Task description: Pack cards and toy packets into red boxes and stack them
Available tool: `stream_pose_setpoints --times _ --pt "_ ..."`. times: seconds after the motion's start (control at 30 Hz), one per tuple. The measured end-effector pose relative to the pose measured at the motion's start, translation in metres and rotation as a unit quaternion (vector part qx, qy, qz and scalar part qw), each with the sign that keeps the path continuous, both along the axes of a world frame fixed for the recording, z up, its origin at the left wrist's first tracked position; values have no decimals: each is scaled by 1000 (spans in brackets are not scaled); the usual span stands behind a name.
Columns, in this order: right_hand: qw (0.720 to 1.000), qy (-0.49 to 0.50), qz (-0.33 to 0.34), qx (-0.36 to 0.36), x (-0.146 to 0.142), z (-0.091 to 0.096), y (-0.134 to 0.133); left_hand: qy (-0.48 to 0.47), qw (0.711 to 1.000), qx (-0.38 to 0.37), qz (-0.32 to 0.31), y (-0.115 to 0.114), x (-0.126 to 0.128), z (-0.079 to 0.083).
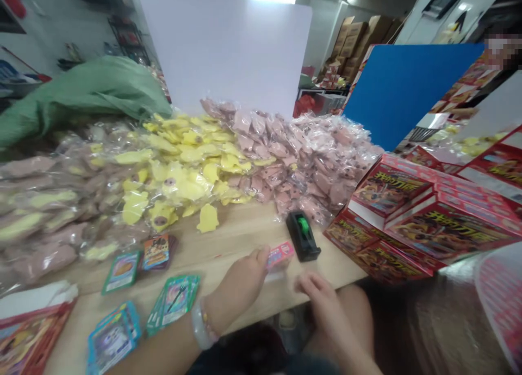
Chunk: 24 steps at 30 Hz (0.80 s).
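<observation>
Pale table (240,222), white panel (232,48) behind (left hand (243,274) holding pink box (280,253)).

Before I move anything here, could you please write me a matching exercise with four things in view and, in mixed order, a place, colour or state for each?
Things:
1. Small pink pack
2. Tape dispenser
3. Red boxes
4. Green sheet

Places, colours or states:
A. Stacked at the right, beyond the dispenser
B. At the back left, behind bagged toys
C. Held in the fingers of the left hand
D. Black, with a bright green part inside

Right pairs: 1-C, 2-D, 3-A, 4-B
</observation>
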State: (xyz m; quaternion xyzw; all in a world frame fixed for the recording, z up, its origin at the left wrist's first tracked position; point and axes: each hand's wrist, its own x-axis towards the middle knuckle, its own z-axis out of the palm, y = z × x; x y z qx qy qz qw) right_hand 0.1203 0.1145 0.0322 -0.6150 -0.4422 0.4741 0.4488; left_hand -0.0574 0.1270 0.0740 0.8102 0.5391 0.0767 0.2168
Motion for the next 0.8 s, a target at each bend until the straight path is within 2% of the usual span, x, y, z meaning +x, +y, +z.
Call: stream_pose_setpoints --times 0.07,0.13,0.2,0.27,0.33,0.4,0.47,0.5,0.53,0.6,0.63,0.7,0.77,0.8 --pt "1000 10 22 -4 -26 -1 -1 6 1000 20 -4 -5 5 -2" --pt "999 -3 31 -11 -40 0 -4 8 1000 29 -4 -16 5 5" --pt "999 -30 32 -9 -37 7 -11 -3 1000 29 5 -31 1 26" --pt "995 -89 37 31 -26 19 -17 -54 998 34 8 -44 -9 53" --pt "983 -137 101 65 -17 28 -17 -136 990 40 0 -53 -27 74" --pt "966 -152 200 54 -20 24 -9 -201 979 35 14 -60 -59 77" --pt "949 -192 252 -1 -34 8 6 -202 974 27 98 -71 -108 59" --pt "936 -244 254 -19 -44 -2 14 -164 970 35 175 -79 -136 45" --pt "917 -312 248 -17 -56 -9 22 -122 964 38 231 -88 -164 31" --pt "862 -443 239 54 -90 -16 36 -45 952 34 300 -103 -217 4" --pt "833 -478 253 120 -113 -15 41 -8 951 35 308 -107 -239 -7" --pt "772 -475 339 252 -173 -8 46 36 954 40 294 -104 -271 -25" --pt "695 -418 499 304 -240 -4 48 42 965 34 256 -88 -291 -38" --pt "676 -413 529 305 -270 -6 49 38 970 28 240 -78 -298 -43"
